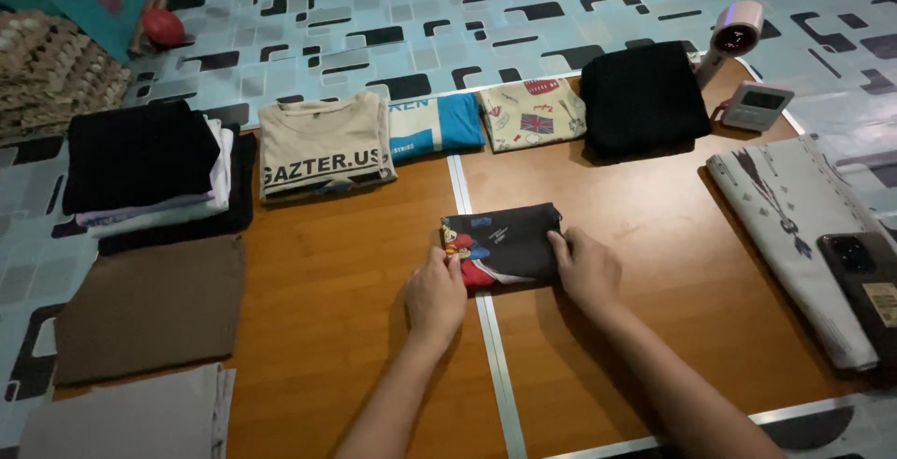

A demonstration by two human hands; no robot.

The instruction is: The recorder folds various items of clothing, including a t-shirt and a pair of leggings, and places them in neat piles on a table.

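Head camera is looking down as I am pressing both hands onto a small folded black garment (509, 242) lying at the middle of the wooden table (355, 328), straddling the pale metal seam (491, 347) that is running toward me. The bundle's long axis is lying left to right, across that seam. My left hand (434, 293) is touching its near left corner, fingers curled and pinching the edge where a red and blue print is showing; my right hand (586, 268) is resting on its right end, fingers (561, 242) laid flat over the cloth, not closed round it. Both hands are equally close, the garment sitting just beyond my fingertips, away from my body.

The cloth is looking soft, dark and thickly layered, a compact rectangle with a small pale print on top.

Farther back, a row of folded shirts is lining the far edge: a beige one (322, 146), a blue one (434, 126), a patterned one (531, 113), a black one (643, 97).
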